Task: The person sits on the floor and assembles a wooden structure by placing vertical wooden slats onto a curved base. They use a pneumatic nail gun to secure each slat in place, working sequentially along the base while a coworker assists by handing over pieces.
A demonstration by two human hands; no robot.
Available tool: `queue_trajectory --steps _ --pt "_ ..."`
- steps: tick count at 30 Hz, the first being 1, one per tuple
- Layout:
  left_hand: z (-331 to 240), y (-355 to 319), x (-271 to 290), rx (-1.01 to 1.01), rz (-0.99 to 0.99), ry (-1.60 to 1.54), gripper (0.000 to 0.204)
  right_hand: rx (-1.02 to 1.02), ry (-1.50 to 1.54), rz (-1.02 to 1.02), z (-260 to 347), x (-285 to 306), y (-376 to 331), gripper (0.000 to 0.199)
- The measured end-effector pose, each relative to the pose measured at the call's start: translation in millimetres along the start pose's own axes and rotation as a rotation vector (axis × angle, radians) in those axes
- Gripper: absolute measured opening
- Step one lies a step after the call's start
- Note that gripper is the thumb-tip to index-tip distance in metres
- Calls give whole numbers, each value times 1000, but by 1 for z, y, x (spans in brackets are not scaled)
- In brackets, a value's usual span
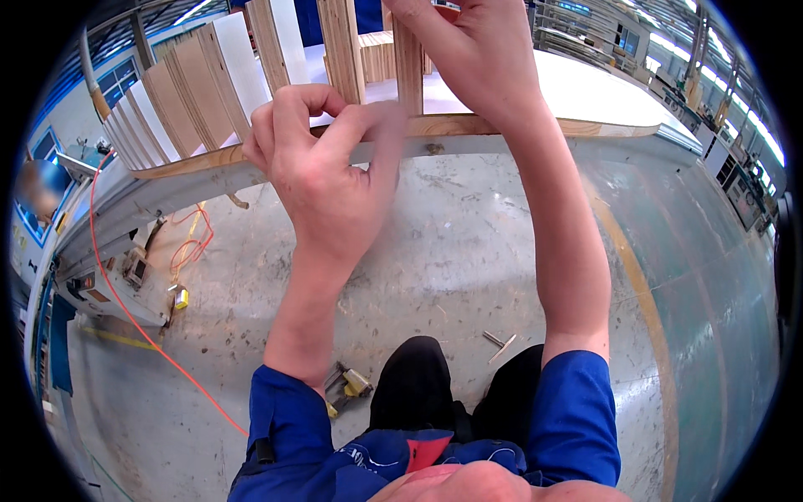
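Counts from my head view

I count two hands, left [322,159] and right [477,58]; three upright wooden posts [408,63] far; one stack of leaning boards [180,105] far left; one orange cable [125,309]; one nail gun [347,386] near.

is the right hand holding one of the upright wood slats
Yes, the right hand grips an upright wood slat standing on the white table.

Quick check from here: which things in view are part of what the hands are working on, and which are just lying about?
In use:
left hand, pinching at the table edge
right hand, gripping the upright wooden slat
white table

Lying about:
nail gun on the floor
orange hose
leaning plywood boards
small scrap strips
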State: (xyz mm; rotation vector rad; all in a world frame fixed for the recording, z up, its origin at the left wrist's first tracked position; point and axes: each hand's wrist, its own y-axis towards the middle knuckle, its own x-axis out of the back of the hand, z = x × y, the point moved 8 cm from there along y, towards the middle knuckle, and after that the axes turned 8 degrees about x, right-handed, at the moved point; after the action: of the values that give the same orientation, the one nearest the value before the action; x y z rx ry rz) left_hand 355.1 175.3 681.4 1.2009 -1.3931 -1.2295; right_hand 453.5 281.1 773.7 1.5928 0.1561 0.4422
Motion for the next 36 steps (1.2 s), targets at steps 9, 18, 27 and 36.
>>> queue_trajectory --steps 9,18,27,36 --pt "1 -2 0 6 -33 -43 13 -52 92 -6 -13 -3 -3 21" --pt "1 -1 1 27 -32 -35 13 -20 61 2 -11 -3 -1 21" --pt "1 0 1 31 -25 -28 13 -70 -23 14 8 -3 0 21" --pt "5 -2 0 40 -52 -41 14 -71 -14 15 6 -4 1 20"
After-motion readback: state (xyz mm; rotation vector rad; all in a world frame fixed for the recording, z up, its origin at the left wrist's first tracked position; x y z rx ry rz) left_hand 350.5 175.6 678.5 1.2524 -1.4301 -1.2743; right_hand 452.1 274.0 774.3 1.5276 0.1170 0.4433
